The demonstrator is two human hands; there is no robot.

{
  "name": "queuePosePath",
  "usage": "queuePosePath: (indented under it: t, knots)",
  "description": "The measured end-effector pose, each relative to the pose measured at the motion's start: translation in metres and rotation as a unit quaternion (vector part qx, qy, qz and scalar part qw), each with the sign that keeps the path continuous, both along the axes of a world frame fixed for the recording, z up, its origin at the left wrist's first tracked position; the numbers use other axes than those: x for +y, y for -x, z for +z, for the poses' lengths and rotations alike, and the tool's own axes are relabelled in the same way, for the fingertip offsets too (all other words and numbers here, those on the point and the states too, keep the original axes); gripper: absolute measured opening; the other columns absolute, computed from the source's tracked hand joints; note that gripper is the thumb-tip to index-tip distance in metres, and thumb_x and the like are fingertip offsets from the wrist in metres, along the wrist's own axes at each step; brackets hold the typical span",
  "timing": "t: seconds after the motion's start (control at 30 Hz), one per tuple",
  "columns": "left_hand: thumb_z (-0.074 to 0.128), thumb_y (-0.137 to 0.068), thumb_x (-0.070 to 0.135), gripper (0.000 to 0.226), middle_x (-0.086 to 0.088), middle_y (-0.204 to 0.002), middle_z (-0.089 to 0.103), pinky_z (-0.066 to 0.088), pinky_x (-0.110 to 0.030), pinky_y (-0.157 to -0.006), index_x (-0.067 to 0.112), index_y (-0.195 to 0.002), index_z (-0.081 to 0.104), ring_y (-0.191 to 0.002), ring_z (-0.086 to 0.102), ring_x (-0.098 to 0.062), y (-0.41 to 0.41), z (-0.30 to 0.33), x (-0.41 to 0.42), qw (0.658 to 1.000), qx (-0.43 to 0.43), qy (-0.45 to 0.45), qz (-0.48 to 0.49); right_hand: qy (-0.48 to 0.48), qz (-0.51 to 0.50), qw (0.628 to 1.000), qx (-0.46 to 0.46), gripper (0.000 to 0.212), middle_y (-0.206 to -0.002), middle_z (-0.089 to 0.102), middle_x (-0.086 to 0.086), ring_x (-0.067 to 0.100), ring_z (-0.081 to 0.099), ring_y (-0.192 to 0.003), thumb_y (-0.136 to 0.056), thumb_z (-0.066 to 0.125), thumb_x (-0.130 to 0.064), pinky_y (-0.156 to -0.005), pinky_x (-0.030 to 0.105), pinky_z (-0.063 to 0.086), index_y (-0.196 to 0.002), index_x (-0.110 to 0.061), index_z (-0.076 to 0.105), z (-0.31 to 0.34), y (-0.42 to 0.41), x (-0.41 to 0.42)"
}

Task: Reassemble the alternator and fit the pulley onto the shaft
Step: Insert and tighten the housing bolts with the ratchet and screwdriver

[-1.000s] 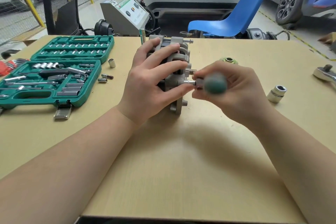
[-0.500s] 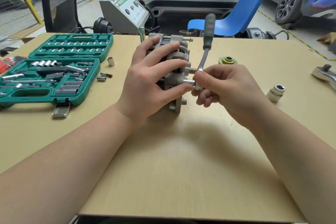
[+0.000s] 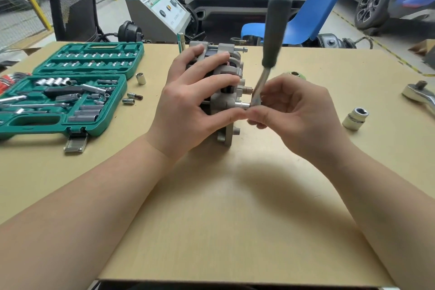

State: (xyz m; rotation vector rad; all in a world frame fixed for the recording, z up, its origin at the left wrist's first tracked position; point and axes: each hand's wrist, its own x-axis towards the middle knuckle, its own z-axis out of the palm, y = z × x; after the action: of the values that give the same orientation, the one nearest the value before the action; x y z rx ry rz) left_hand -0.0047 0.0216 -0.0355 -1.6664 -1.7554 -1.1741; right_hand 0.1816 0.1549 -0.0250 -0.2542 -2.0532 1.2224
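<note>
The grey alternator (image 3: 229, 70) stands on edge in the middle of the table, its shaft end pointing right. My left hand (image 3: 193, 101) wraps over its body and holds it steady. My right hand (image 3: 296, 110) pinches the head of a small ratchet (image 3: 270, 40) whose socket sits on a bolt on the alternator's right face. The ratchet's dark handle points up and away, blurred. The green pulley (image 3: 295, 75) lies on the table behind my right hand, partly hidden.
An open green socket case (image 3: 70, 92) lies at the left with loose sockets (image 3: 140, 78) beside it. A large socket (image 3: 355, 118) and a big ratchet head (image 3: 421, 95) lie at the right. A blue chair (image 3: 310, 7) and cars stand beyond the table.
The ratchet handle has swung from pointing toward me, up and over to pointing away. My left hand has stayed on the alternator.
</note>
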Motion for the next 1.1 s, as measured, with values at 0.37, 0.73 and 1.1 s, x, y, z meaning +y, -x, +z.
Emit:
queuePosePath:
  t: [0.37, 0.73, 1.1]
  knots:
    - [0.088, -0.085, 0.047, 0.048, -0.007, -0.146, 0.064, 0.037, -0.050, -0.121, 0.016, -0.120, 0.079, -0.145, 0.044, -0.042, 0.000, 0.001, -0.001, 1.000, -0.001, 0.003, -0.004, 0.275, 0.065, 0.955, -0.090, 0.047, -0.076, 0.073, 0.018, 0.021, 0.063, -0.054, -0.088, 0.074, -0.046, -0.050, 0.023, 0.050, -0.098, -0.001, 0.071, 0.008, 0.006, 0.002]
    - [0.090, -0.085, 0.041, 0.044, -0.009, -0.144, 0.065, 0.036, -0.045, -0.123, 0.013, -0.118, 0.081, -0.143, 0.045, -0.044, -0.001, 0.000, 0.001, 1.000, -0.009, -0.007, -0.009, -0.070, 0.041, 0.997, 0.013, 0.036, -0.102, 0.080, -0.002, 0.021, 0.077, -0.093, -0.081, 0.090, -0.001, -0.088, 0.038, 0.064, -0.110, -0.018, 0.078, -0.003, -0.006, 0.007]
    - [0.091, -0.081, 0.048, 0.055, -0.007, -0.148, 0.063, 0.037, -0.055, -0.121, 0.015, -0.123, 0.079, -0.146, 0.043, -0.042, 0.001, -0.003, 0.000, 1.000, 0.008, 0.004, 0.006, 0.128, 0.028, 0.990, -0.049, 0.023, -0.077, 0.077, 0.014, 0.030, 0.075, -0.065, -0.086, 0.084, -0.031, -0.059, 0.030, 0.059, -0.093, -0.010, 0.079, 0.014, 0.000, 0.001]
